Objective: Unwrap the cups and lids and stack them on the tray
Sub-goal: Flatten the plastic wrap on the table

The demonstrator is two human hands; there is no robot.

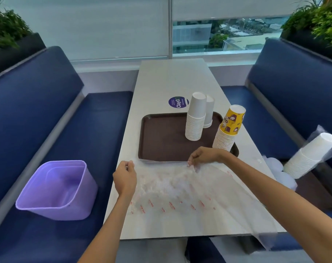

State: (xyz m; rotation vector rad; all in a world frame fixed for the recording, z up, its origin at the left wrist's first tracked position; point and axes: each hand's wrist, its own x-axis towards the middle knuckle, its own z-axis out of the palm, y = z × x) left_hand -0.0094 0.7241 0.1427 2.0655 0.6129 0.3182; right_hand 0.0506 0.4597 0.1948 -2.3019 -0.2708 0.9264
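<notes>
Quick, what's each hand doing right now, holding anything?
Left hand: pinches the left edge of the clear plastic wrapper.
Right hand: pinches the same wrapper's far edge.

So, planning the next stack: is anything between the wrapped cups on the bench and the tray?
Yes: the yellow cup stack stands at the right edge of the tray, facing the wrapped cups. The left hand and right hand both pinch the empty wrapper.
</notes>
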